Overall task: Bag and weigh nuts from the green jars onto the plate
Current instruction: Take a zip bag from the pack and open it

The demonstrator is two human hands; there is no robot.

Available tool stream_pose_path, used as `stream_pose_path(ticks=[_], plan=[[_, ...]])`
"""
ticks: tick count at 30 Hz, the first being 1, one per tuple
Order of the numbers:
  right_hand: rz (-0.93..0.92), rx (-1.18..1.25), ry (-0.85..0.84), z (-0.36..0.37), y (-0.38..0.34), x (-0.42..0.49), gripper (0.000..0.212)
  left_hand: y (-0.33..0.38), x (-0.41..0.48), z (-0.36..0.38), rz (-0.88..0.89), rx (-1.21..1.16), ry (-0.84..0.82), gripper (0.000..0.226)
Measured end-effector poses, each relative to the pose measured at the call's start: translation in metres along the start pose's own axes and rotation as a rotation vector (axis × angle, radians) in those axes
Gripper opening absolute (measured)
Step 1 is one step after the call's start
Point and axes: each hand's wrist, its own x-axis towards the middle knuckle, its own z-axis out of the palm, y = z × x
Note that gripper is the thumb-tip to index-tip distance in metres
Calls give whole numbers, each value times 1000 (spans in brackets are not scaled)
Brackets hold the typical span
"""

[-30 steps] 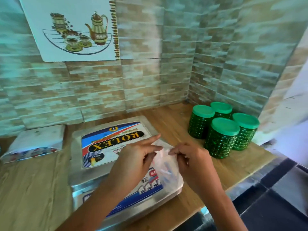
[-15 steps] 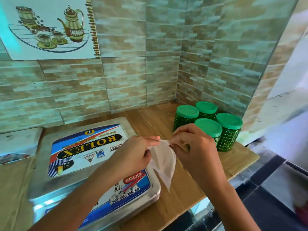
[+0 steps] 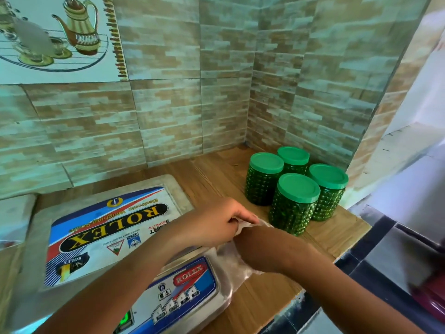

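Head view: a clear plastic bag (image 3: 231, 266) was held over the near right corner of a weighing scale (image 3: 108, 237), with its lower part draped against the scale's metal edge and the wooden counter (image 3: 337, 237). The bag's upper edge was pinched by the left hand (image 3: 216, 222), whose fingers were curled tightly onto the film. The right hand (image 3: 269, 247) was pressed against the left one at the bag's mouth. Its fingers were hidden by the plastic and the other hand, so whether they were spread or closed could not be told. Four green jars (image 3: 296, 201), all lidded, were grouped upright and touching one another on the counter, in the corner of the tiled wall (image 3: 168, 104) just beyond the hands. The scale's platform was covered by a label printed "ROLEX", and a green glow was seen on its front panel. A white box (image 3: 14, 220) was seen at the left edge beside the scale, and a teapot picture (image 3: 79, 27) was set into the wall above.
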Motion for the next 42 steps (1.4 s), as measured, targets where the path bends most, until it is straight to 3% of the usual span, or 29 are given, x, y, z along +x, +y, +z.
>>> stream_pose_path(ticks=[5,8,12,16,18,22,25,28,33,35,37,40,42], plan=[[82,10,-146,10,12,21,42,-4,16,-3,-4,29,-54,47],[68,-3,-126,20,17,29,37,-10,22,-2,2,33,-77,45],[-4,56,160,23,25,27,19,-19,32,-4,-15,-2,-59,39],[-104,296,519,36,47,6,33,-28,42,-14,-52,-73,16,39],[-143,384,616,47,62,-3,43,-30,46,-17,-87,-174,17,36],[-177,397,725,68,88,4,27,-28,61,-11,-132,-224,26,28],[-125,672,763,74,110,14,13,-24,71,-7,-120,-279,132,22],[-73,879,717,84,129,26,30,-20,78,-5,-108,-239,258,19],[-54,1069,624,110,150,46,31,-26,88,13,-129,-133,366,19],[-42,1071,596,122,156,49,32,-29,92,25,-152,-124,388,18],[-55,992,670,134,160,49,14,-29,94,34,-176,-135,418,18],[-87,727,853,144,166,46,35,-24,101,44,-205,-146,457,17],[-122,671,907,148,170,43,36,-18,107,49,-225,-148,452,18]])
